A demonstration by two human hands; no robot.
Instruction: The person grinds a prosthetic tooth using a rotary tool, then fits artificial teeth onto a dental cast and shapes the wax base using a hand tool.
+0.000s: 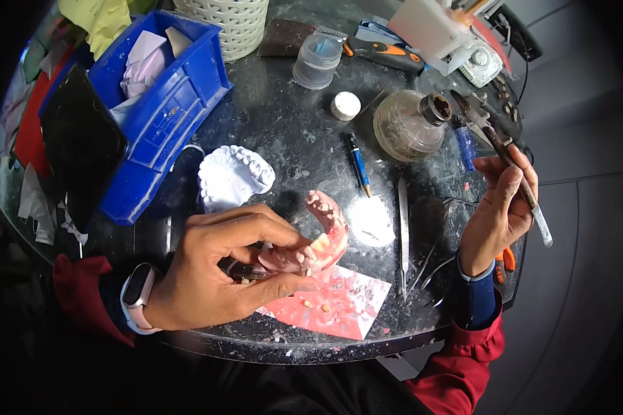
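My left hand [221, 266] is closed around a pink, arch-shaped dental model [334, 232], its thumb and fingers at the near left part. A yellowish tooth [320, 243] stands out on the arch. Below it lies a pink-and-white sheet [349, 301] with a few tooth-coloured bits on top. My right hand [497, 207] grips a wax knife [500, 146] by its dark handle, out at the right. The knife's upper blade is beside the neck of a glass spirit burner [403, 128]; whether they touch, I cannot tell. No flame shows.
A white plaster dental cast [221, 183] sits beyond my left hand. A blue bin [163, 131] with crumpled paper is at the left. A pencil [358, 164], a scalpel handle [403, 235], a white lid [345, 106] and a clear jar [316, 66] lie about. Orange-handled pliers [509, 259] are near my right wrist.
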